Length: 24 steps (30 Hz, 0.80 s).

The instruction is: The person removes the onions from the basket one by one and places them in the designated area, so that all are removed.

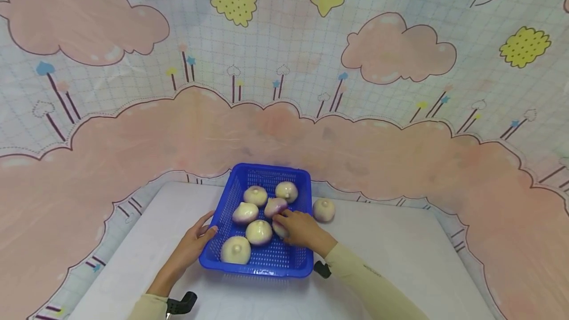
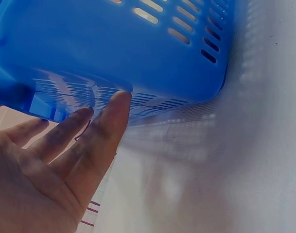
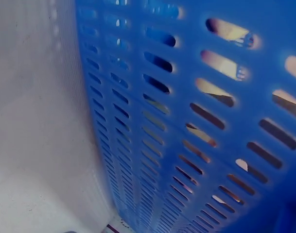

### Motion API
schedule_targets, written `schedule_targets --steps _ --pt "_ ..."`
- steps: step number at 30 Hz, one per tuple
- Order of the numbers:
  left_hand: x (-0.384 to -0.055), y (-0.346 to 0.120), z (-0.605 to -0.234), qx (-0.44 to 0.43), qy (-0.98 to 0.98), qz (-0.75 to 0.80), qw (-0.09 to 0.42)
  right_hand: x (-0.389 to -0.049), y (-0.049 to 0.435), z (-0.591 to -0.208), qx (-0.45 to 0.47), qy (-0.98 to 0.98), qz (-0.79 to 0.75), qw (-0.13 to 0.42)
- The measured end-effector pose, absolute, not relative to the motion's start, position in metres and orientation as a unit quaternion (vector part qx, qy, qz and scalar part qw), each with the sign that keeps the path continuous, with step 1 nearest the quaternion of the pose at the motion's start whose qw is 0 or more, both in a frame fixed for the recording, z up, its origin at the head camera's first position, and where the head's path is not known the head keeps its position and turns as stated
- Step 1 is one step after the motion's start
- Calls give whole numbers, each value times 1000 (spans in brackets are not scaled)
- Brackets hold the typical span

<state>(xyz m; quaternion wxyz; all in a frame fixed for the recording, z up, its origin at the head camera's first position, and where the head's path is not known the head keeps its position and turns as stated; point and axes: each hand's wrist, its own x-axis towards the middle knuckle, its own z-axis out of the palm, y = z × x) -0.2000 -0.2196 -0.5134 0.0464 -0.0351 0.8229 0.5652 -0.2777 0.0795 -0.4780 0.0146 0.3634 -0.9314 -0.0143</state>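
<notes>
A blue plastic basket (image 1: 258,269) with slotted walls holds several pale onions, some tinged purple. My left hand (image 1: 188,246) is at the basket's left side, its thumb by the rim. In the left wrist view, the fingers (image 2: 106,131) reach fairly straight along the outer wall. Inside the basket at the right, my right hand (image 1: 304,231) grips an onion (image 1: 279,229) that its fingers partly cover. A purple-tinged onion (image 1: 275,207) lies just beyond those fingertips. The right wrist view shows mostly the slotted basket wall (image 3: 186,116), which hides the right hand's grip.
One more onion (image 1: 324,210) rests on the white table (image 1: 386,260), outside the basket to the right. Behind the table hangs a backdrop (image 1: 284,137) printed with clouds and stars. Dark camera mounts (image 1: 182,303) are on both wrists.
</notes>
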Motion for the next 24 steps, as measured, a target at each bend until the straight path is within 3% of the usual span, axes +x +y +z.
schedule_targets --steps 6,24 --pt "-200 -221 -515 -33 819 571 48 -278 78 -477 371 -928 -23 36" --pt "-200 -220 -514 -31 820 570 47 -274 86 -470 381 -918 106 12"
